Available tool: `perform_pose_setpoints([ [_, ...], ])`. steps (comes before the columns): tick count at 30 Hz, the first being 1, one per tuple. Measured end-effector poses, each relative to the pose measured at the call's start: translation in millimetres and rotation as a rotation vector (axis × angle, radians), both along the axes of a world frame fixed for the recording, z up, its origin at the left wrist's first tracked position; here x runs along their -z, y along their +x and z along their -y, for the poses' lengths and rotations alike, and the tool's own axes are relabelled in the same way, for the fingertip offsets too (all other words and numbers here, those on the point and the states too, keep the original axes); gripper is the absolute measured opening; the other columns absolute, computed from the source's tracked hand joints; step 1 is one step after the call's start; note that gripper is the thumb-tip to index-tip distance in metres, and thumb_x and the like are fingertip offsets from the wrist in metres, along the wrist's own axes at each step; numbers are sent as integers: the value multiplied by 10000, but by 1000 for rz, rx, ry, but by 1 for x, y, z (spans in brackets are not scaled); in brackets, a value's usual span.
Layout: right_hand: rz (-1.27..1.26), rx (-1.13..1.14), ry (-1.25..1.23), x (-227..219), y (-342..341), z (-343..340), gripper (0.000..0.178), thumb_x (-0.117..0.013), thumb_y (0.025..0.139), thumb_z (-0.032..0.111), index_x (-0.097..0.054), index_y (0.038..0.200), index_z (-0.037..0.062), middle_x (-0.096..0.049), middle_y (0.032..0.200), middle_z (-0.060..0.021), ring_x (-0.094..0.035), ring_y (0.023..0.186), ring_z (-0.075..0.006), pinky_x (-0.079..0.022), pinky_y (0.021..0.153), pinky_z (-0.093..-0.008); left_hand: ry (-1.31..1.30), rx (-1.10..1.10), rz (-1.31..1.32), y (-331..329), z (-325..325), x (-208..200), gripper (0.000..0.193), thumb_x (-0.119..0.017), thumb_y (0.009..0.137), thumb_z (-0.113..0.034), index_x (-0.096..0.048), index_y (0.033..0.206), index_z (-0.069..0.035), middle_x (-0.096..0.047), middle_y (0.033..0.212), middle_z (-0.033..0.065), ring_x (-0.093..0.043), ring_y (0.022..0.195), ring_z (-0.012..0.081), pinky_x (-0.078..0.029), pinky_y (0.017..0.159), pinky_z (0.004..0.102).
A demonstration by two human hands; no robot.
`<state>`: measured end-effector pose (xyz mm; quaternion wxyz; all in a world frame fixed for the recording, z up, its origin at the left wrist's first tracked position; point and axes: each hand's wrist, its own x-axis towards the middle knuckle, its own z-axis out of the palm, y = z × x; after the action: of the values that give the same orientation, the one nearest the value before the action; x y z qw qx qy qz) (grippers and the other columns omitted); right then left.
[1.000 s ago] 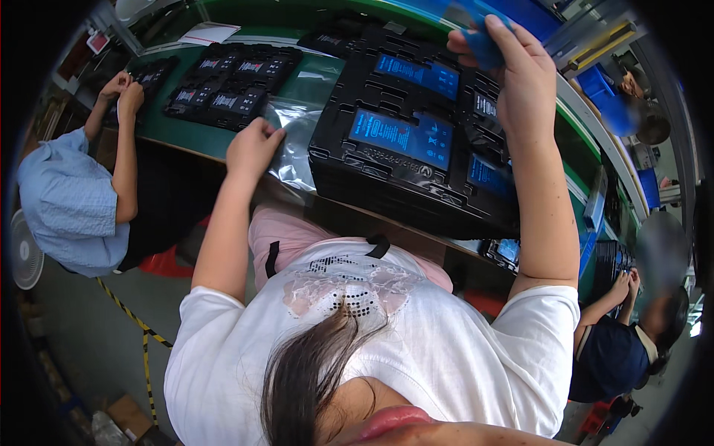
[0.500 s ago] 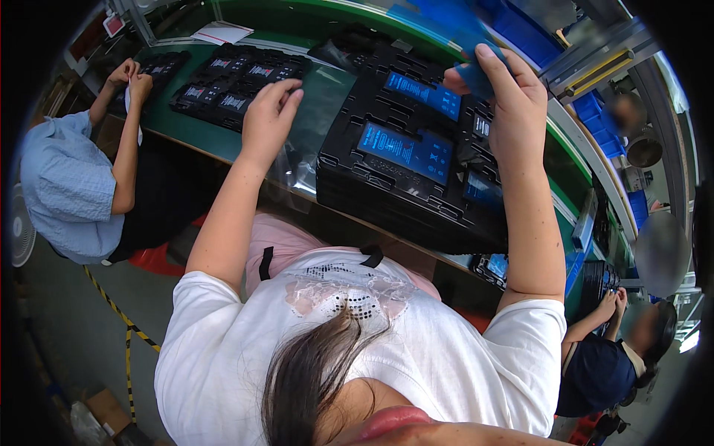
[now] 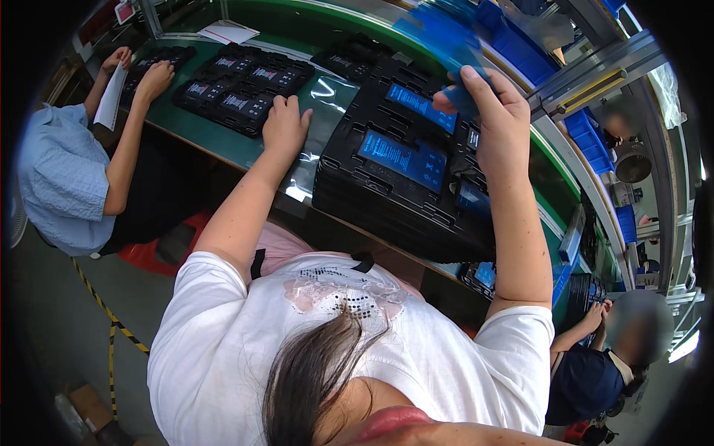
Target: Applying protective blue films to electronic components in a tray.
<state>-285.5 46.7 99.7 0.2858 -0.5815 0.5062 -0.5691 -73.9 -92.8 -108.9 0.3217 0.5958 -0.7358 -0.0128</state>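
Note:
Raised over the far right corner of a tall stack of black trays (image 3: 379, 212), my right hand (image 3: 500, 123) pinches a translucent blue film (image 3: 448, 37) between thumb and fingers. The film is smeared by motion. Flat battery-like packs (image 3: 400, 154) with a blue face lie in the pockets of the top tray. My left hand (image 3: 285, 128) is at the right edge of another black tray (image 3: 251, 125) with several black packs in it. Its fingers are bent downward and the thumb stands apart, with nothing seen in them; I cannot tell whether they touch the tray.
Clear plastic sheeting (image 3: 321, 111) lies on the green table (image 3: 223, 141) between the trays. Blue bins (image 3: 520, 44) stand behind, by a metal frame (image 3: 595, 70). A co-worker (image 3: 63, 182) on the left holds a white sheet (image 3: 111, 97); another person (image 3: 587, 383) works at lower right.
My left hand has come down and right to the edge of the left tray. My right hand has shifted slightly left and down with the blue film. The left co-worker's hands have parted.

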Motion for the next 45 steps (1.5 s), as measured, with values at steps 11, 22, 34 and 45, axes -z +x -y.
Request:
perform_pose_setpoints([
  [11, -14, -19, -23, 0, -5, -1, 269, -591, 883, 254, -610, 880, -14, -661, 736, -107, -667, 708, -162, -522, 715, -266, -97, 461, 267, 23, -30, 17, 461, -488, 909, -346, -470, 1289, -86, -375, 1398, 145, -305, 1329, 298, -207, 1083, 477],
  [22, -297, 77, -293, 15, 5, 7, 172, -593, 883, 135, -613, 975, -8, -653, 780, -77, -652, 726, -153, -497, 640, -265, 70, 500, -861, 1, -68, -114, 381, -479, 933, -361, -614, 1052, -26, -626, 953, 71, -582, 917, 157, -449, 772, 286],
  [34, -1203, -5, -517, -11, 1, -28, 589, -756, 688, 262, -543, 1222, 131, -546, 1182, -126, -548, 1049, -312, -444, 870, -389, 592, 874, -1167, -3, -107, -174, 154, -607, 871, -163, -624, 904, -14, -657, 772, 82, -623, 662, 120, -499, 616, 234],
  [45, -151, 118, 78, -10, -48, -51, 205, -685, 800, 210, -645, 877, 24, -623, 721, -24, -572, 627, -90, -468, 589, -230, -33, 937, -388, -32, -138, -172, 418, -675, 807, -199, -569, 1159, 1, -556, 1179, 169, -532, 1111, 302, -411, 935, 392],
])
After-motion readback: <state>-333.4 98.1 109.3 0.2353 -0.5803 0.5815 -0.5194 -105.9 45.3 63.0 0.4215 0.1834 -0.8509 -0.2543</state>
